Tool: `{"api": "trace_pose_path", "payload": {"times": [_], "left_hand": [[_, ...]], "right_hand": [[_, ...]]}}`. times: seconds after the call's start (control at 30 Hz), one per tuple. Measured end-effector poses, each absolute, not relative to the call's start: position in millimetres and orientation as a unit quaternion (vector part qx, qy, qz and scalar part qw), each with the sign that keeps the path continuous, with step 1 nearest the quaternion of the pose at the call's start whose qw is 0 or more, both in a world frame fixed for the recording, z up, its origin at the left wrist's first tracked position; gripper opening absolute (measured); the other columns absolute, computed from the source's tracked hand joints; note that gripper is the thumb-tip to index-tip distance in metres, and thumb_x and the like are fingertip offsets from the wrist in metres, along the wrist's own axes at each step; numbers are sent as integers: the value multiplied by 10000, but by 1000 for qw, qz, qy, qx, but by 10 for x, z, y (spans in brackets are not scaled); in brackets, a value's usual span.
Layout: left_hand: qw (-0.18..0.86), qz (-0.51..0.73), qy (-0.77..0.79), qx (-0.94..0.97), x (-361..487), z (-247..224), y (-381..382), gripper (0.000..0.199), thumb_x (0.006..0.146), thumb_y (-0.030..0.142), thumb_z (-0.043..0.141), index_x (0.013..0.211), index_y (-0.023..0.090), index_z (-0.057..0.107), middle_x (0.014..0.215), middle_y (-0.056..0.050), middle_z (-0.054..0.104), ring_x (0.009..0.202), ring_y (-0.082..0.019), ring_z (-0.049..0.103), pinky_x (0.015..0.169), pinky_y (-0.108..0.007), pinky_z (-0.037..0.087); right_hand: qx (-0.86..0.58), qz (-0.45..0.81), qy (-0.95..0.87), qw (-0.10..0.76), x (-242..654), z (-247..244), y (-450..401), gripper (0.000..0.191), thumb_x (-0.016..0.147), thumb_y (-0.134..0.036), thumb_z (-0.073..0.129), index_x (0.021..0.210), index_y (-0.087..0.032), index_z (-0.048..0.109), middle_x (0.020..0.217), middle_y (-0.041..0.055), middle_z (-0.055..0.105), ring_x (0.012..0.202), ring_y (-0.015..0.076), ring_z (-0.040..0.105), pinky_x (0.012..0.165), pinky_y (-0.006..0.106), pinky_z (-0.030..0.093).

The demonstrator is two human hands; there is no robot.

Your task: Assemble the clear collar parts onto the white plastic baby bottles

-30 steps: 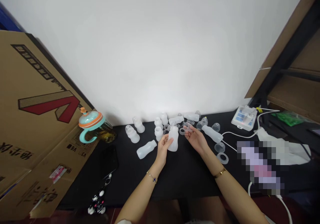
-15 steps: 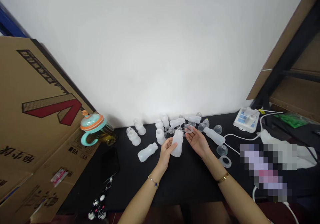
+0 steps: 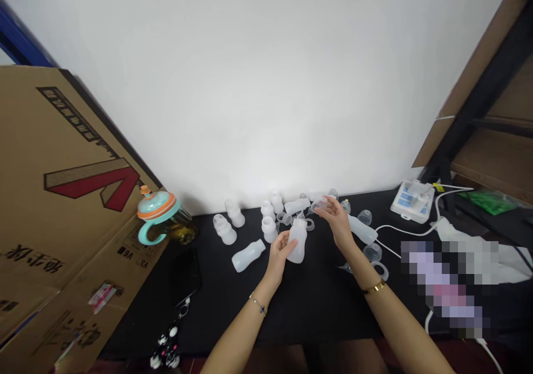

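A frosted white bottle [image 3: 297,243] stands upright in the grip of my left hand [image 3: 280,254], with a clear pointed tip showing at its top. To the right and farther back, my right hand [image 3: 336,221] pinches a clear cap [image 3: 320,203] between thumb and fingers. Behind the bottle lie clear rings [image 3: 308,224] and another white bottle [image 3: 297,205] on its side. Left of my left hand, a bottle [image 3: 249,255] lies on the black table [image 3: 308,313]. Several short white bottles [image 3: 270,229] stand just behind.
Two capped bottles [image 3: 225,229] stand farther left, near a teal-lidded jug [image 3: 157,207]. A dark phone [image 3: 185,277] lies before a cardboard box [image 3: 83,224]. On the right are a bottle [image 3: 362,230], a clear organizer [image 3: 412,200] and a white cable [image 3: 406,232].
My right hand has lifted up and away from the bottle, now pinching the clear cap. A small clear pointed piece shows beside my right forearm. The view has shifted slightly.
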State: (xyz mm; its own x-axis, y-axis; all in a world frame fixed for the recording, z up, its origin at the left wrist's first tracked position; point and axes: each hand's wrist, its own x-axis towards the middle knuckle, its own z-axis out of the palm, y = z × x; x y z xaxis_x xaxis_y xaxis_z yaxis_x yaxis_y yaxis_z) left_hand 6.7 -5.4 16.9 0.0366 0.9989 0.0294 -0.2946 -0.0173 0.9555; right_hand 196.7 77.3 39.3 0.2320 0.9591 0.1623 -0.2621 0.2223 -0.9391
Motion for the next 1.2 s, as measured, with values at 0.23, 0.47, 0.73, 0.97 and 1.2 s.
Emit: {"api": "trace_pose_path", "payload": {"times": [0.23, 0.47, 0.73, 0.97, 1.2], "left_hand": [[581, 551, 414, 434, 70, 175, -65, 426, 764, 470, 796, 1061, 179, 704, 1040, -76, 741, 958, -236, 693, 855, -328, 525], [549, 535, 425, 482, 68, 147, -69, 423, 774, 441, 799, 1103, 193, 706, 1074, -90, 748, 1014, -254, 693, 902, -355, 521], [418, 527, 496, 550, 40, 113, -52, 391, 742, 334, 810, 1092, 192, 709, 1127, -100, 727, 1071, -293, 664, 981, -431, 489], [401, 541, 518, 528, 21, 166, -60, 380, 738, 358, 801, 1070, 191, 721, 1076, -79, 728, 995, -264, 666, 902, -377, 502], [403, 551, 519, 515, 15, 158, -53, 391, 769, 373, 782, 1100, 184, 698, 1116, -81, 714, 1039, -255, 652, 930, -354, 485]], "right_hand": [[-462, 392, -464, 646, 2020, 167, 766, 514, 643, -388, 886, 1093, -222, 701, 1120, 82, 716, 1019, 258, 653, 833, 383, 562], [-452, 443, -413, 655, 2019, 223, 666, 512, 642, -377, 893, 1100, -233, 714, 1102, 61, 738, 977, 247, 682, 713, 318, 570], [-409, 630, -277, 599, 2033, 270, 648, 271, 818, -436, 740, 976, -220, 696, 1074, 93, 777, 844, 241, 743, 598, 320, 614], [-411, 644, -258, 591, 2007, 293, 619, 234, 824, -402, 741, 958, -213, 708, 1098, 95, 778, 827, 226, 737, 593, 300, 604], [-388, 641, -302, 589, 1950, 330, 559, 322, 723, -400, 851, 982, -245, 736, 1109, 46, 771, 968, 229, 721, 731, 296, 592]]}}
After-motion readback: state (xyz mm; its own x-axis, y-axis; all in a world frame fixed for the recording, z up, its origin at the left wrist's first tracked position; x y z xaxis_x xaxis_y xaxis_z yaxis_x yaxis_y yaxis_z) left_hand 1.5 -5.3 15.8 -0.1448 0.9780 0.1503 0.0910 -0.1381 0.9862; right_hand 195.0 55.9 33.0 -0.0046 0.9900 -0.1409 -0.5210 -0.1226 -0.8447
